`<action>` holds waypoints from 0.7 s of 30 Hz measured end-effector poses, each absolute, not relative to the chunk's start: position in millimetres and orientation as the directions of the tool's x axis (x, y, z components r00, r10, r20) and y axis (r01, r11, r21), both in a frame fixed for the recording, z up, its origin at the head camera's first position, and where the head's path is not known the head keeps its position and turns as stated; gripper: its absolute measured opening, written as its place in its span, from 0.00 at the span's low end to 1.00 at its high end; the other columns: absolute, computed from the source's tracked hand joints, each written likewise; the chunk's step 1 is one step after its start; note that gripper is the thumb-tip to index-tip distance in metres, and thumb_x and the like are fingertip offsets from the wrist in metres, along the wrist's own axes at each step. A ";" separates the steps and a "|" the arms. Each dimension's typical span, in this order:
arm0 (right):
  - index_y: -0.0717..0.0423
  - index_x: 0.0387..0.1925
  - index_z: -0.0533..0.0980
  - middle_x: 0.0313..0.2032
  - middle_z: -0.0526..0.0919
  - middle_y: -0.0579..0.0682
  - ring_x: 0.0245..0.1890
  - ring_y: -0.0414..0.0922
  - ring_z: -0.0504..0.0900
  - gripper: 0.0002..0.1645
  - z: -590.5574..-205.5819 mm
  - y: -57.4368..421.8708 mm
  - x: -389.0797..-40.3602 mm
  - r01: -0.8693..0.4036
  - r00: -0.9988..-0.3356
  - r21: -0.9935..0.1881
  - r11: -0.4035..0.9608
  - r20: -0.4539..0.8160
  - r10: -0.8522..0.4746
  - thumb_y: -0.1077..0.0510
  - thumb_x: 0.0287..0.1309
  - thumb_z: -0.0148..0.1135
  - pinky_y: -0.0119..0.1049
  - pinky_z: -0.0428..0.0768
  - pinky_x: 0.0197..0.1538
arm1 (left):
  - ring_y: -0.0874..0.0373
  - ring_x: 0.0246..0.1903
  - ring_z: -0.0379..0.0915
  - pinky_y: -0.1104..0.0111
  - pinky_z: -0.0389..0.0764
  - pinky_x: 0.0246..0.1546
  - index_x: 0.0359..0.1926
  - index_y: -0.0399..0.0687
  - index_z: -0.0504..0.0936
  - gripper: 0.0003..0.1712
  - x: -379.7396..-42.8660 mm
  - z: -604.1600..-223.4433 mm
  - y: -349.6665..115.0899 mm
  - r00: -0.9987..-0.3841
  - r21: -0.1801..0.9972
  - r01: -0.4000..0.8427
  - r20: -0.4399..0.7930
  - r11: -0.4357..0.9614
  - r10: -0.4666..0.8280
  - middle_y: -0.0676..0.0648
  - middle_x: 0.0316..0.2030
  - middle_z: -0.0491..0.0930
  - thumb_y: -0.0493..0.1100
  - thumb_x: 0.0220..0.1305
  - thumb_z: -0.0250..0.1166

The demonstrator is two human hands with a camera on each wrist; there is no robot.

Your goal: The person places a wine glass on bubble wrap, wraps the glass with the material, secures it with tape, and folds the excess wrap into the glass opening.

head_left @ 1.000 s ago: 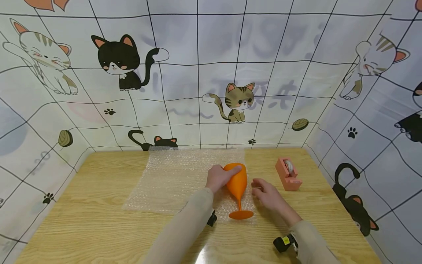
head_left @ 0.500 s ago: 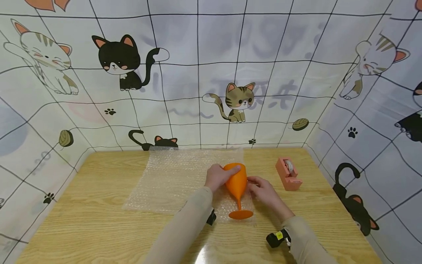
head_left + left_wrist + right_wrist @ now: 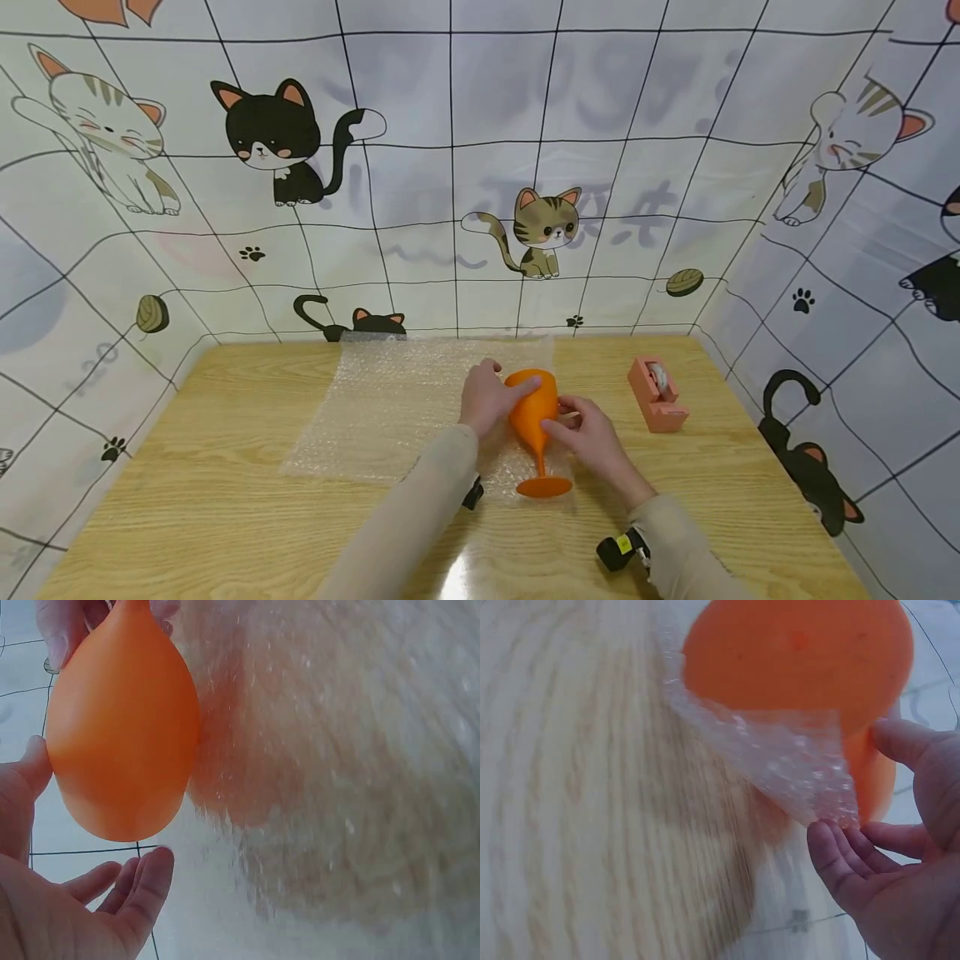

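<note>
An orange goblet (image 3: 537,407) lies on its side over the right part of a clear bubble wrap sheet (image 3: 405,408), foot toward me. Beside the bowl is my left hand (image 3: 483,402); its thumb touches the orange surface while the other fingers spread loosely away, as the left wrist view shows. My right hand (image 3: 596,435) holds the goblet from the right, thumb on the lower bowl. In the right wrist view, its fingertips (image 3: 826,844) are at a raised corner of the bubble wrap (image 3: 795,757), which covers part of the goblet (image 3: 795,660).
A pink tape dispenser (image 3: 657,396) with a tape roll stands on the wooden table (image 3: 225,467), to the right of the goblet. A cat-patterned cloth (image 3: 420,183) hangs behind the table and along both sides.
My right hand has moved left, from beside the goblet onto it. The left hand's fingers have loosened and spread. The goblet has shifted slightly left, and the wrap's right edge has moved with it.
</note>
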State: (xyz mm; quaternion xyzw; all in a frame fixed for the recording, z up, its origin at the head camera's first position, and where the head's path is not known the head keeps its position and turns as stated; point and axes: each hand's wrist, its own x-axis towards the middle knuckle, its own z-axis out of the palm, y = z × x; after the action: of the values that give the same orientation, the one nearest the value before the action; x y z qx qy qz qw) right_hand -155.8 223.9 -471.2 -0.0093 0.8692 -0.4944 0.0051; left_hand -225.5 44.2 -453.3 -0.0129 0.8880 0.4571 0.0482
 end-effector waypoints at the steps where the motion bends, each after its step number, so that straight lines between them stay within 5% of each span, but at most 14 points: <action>1: 0.69 0.65 0.73 0.56 0.79 0.64 0.45 0.52 0.82 0.33 -471.0 221.6 -155.5 -0.015 -1.000 -0.854 0.520 0.013 -0.007 0.54 0.65 0.71 0.34 0.84 0.42 | 0.48 0.45 0.76 0.58 0.83 0.49 0.62 0.37 0.75 0.49 -225.6 -453.5 43.4 -0.997 0.804 -0.049 -0.077 0.592 0.021 0.40 0.53 0.79 0.69 0.54 0.76; 9: 0.67 0.56 0.75 0.49 0.81 0.60 0.40 0.49 0.83 0.28 -469.9 207.1 -152.2 -0.057 -0.994 -0.819 0.571 0.099 0.042 0.56 0.61 0.75 0.35 0.84 0.43 | 0.47 0.46 0.76 0.56 0.83 0.51 0.64 0.38 0.75 0.45 -223.3 -447.2 36.5 -0.997 0.743 0.077 0.052 0.665 0.057 0.40 0.54 0.75 0.64 0.57 0.76; 21: 0.70 0.58 0.73 0.49 0.81 0.61 0.44 0.53 0.81 0.33 -463.9 188.5 -146.1 -0.154 -0.974 -0.681 0.716 0.228 0.007 0.56 0.58 0.77 0.48 0.85 0.47 | 0.49 0.46 0.75 0.59 0.82 0.53 0.65 0.45 0.78 0.29 -221.5 -435.8 27.8 -0.964 0.689 0.264 0.163 0.675 0.211 0.43 0.53 0.73 0.46 0.66 0.74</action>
State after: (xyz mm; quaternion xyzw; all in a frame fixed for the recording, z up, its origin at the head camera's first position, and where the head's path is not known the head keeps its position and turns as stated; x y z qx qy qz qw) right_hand -146.1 188.5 -463.9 -0.0401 0.9200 -0.3746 -0.1075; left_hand -221.5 27.8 -435.8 0.1298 0.9145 0.3817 -0.0348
